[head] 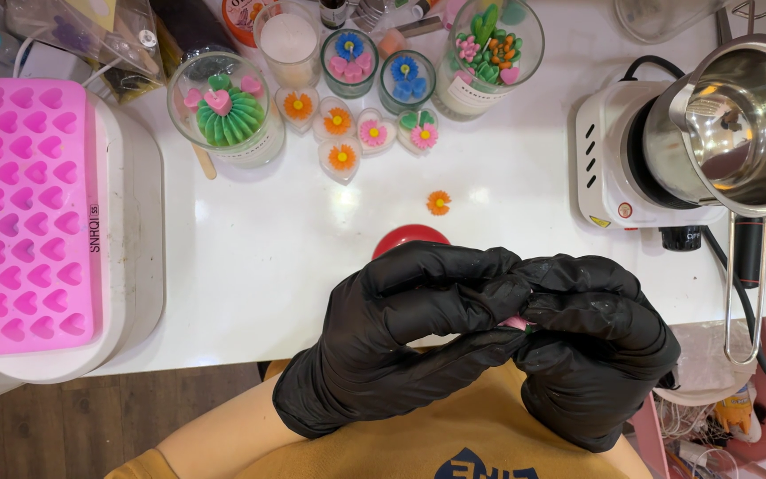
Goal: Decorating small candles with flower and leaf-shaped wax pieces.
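Our left hand (401, 341) and right hand (591, 350), just below the red dish (410, 238), pinch a pink piece (514, 323), possibly wax; shaping seems underway, needing gentle pressure.

Gloved hands (498, 333) pinch a small pink piece (514, 323).

Clear plastic bags (108, 35) lie at the top left; a white-labelled jar (472, 93), perhaps glass, stands top centre.

Desk (250, 257) middle is open to you. Candle jars (223, 111) crowd the far edge; hot plate (622, 168) blocks the right, pink mould (19, 213) the left.
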